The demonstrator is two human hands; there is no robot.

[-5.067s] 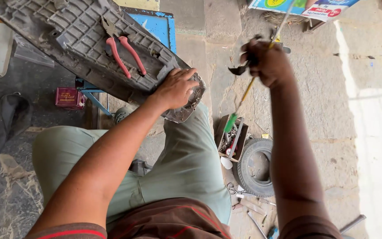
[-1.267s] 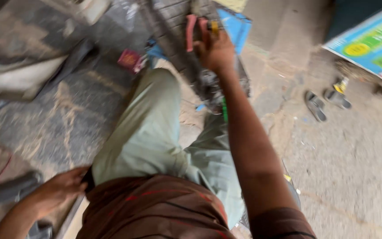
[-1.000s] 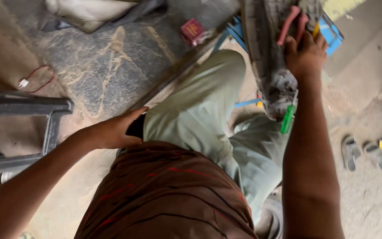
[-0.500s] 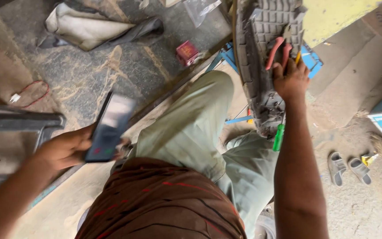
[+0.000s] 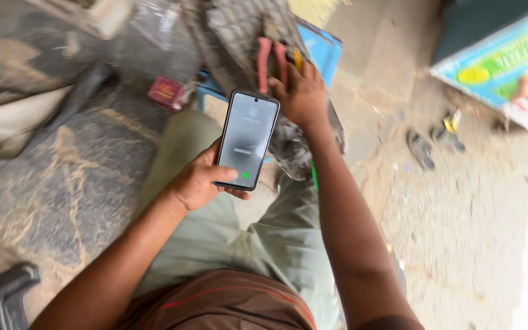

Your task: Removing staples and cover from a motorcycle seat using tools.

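Left hand point(image 5: 200, 180) closed around a dark smartphone point(image 5: 247, 139), fingers wrapped behind the case, thumb laid across the lower part of the lit screen just beside a small green round button. Phone held upright and slightly tilted, above the lap, over the pale green trousers point(image 5: 227, 226).

Right hand point(image 5: 300, 91) pressed flat, fingers spread, on a grey ribbed plastic panel point(image 5: 233, 30); nothing clasped in it, palm down, fingertips touching the pink handles of a pair of pliers point(image 5: 268, 58) lying on the panel. Yellow-handled tool point(image 5: 296, 57) just beside the pliers, partly under the fingers; kind not clear. Lower end of the panel, ragged and grey, hanging below the wrist, close to the right edge of the phone. Sliver of something green point(image 5: 314, 174) showing behind the forearm.

Under the panel, a blue stool or box point(image 5: 322, 49), its corner jutting out to the right. Small red box point(image 5: 167, 93) on the stone floor left of the knee. Pale cloth or sack point(image 5: 13, 125) further left, blurred. Dark metal frame point(image 5: 4, 293) at the bottom left corner. Pair of sandals point(image 5: 432, 143) on the sandy ground well apart to the right, and a bright printed poster point(image 5: 496, 58) at the upper right. Brown shirt with a red stripe point(image 5: 221, 302) at the bottom.
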